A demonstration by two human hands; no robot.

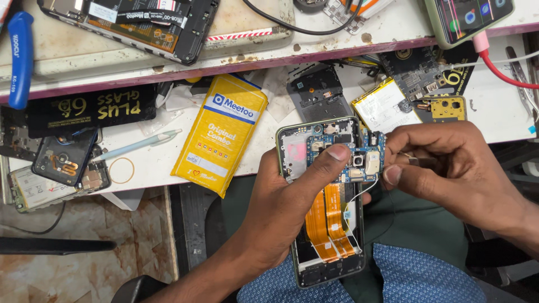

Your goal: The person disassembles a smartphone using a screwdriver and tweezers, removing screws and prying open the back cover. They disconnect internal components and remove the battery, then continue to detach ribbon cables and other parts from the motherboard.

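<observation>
Table (157, 163) edge runs across mid-frame; below it, open floor at lower left and the person's lap at lower centre and right. The work sits off the table, in that free space over the lap.

Opened smartphone (325, 196), back cover off, centre frame, held upright just below the table edge. Orange flex cables (328, 219) run down its middle; circuit board (342, 148) exposed at top.

Left hand (286, 207) comes up from lower left, grasping the phone's left side, thumb pressed across the board.

Right hand (449, 168) at right of frame, just beside the phone's upper right corner, fingers pinched around thin metal tweezers (412, 159) whose tip I cannot make out.

Table crowded: yellow packet (222, 132) left of the phone, black box (90, 109) upper left, loose battery (384, 109) and phone parts above. Little room on the table near the edge.
</observation>
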